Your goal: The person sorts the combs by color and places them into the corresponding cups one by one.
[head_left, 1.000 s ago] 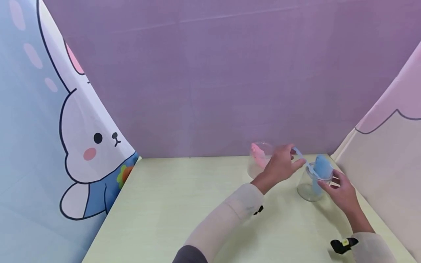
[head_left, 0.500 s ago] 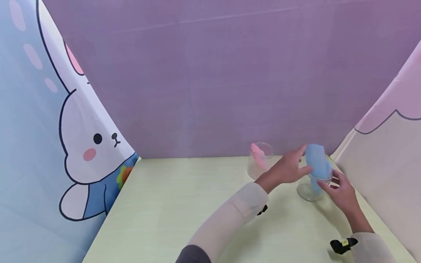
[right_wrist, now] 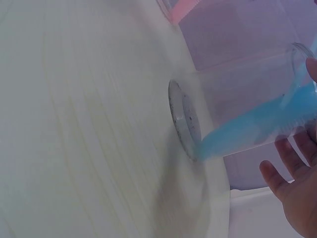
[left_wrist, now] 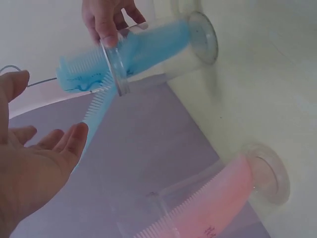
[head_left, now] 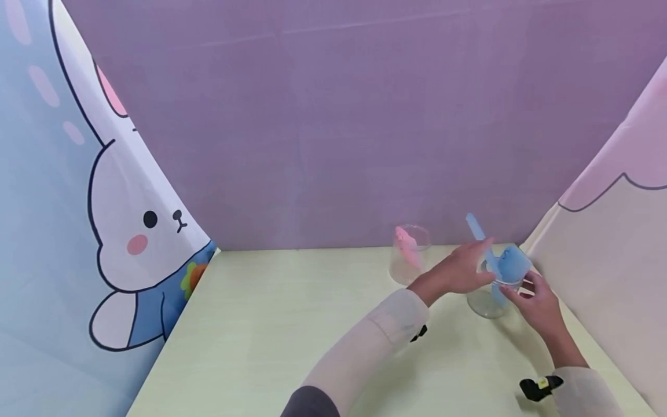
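Observation:
A clear glass (head_left: 484,302) stands on the pale green table (head_left: 292,324) at the back right. A wide blue comb (head_left: 513,263) sits in it, and a slim blue comb (head_left: 475,229) leans out over its rim. My right hand (head_left: 521,289) grips the glass near the rim. The left wrist view shows its fingers (left_wrist: 106,22) pinching the rim of that glass (left_wrist: 163,47). My left hand (head_left: 476,263) hovers just left of the glass with straight fingers, beside the slim comb (left_wrist: 94,116), holding nothing. The right wrist view shows the glass (right_wrist: 237,109) and my right fingers (right_wrist: 290,171).
A second clear glass (head_left: 409,263) with a pink comb (head_left: 403,240) stands left of the first, near the purple back wall (head_left: 333,116). Fabric panels close in the table on the left (head_left: 78,231) and right (head_left: 615,243).
My left hand carried the slim blue comb to the glass and let go of it; the comb now leans out of the glass. My right hand stayed on the glass.

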A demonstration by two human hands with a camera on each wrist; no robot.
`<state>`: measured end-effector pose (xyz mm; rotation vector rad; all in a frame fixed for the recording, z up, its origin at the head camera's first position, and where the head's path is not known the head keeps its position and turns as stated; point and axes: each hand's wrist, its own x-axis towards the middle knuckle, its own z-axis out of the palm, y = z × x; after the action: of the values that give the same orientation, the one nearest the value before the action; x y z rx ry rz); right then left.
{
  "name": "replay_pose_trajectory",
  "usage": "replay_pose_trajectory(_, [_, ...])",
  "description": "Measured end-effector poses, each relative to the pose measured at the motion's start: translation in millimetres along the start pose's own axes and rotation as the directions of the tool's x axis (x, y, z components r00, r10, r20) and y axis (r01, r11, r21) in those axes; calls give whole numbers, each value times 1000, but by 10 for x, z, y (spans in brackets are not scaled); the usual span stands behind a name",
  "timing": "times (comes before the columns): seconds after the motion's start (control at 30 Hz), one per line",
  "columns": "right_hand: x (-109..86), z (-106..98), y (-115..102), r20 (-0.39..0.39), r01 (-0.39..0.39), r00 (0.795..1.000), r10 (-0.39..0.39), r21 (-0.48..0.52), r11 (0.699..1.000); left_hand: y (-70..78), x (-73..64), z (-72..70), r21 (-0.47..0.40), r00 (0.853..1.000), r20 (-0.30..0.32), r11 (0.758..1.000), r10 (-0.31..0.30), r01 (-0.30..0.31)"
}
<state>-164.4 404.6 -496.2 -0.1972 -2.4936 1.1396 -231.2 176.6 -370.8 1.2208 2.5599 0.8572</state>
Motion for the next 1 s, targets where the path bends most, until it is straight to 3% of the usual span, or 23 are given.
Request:
replay_pose_trajectory(0.1, [-4,4,12,6,-8,1000,8,-16,1000,-61,5,43,-19,995,-62,997,-73,72])
replay_pose_trajectory(0.2, [-1,5,18,15,-19,1000,19,-21,1000,-108,19,54,-87,982,-133,988,-135,124])
replay_pose_trajectory(0.37, [8,16,16,26,-32,999,32,-11,999,-215,66,27,-215,958,-209,965,-195,150])
replay_pose_trajectory(0.5, [8,30,17,31,-36,999,36,-11,999,-296,131,-14,-237,960,-221,965,-169,116])
replay_pose_trajectory(0.7, [8,38,16,39,-44,998,45,-6,999,-319,237,-87,-157,968,-203,980,-150,119])
replay_pose_trajectory(1.0, [31,12,30,36,-37,999,37,-9,999,-207,283,-119,-47,966,-240,995,-95,86])
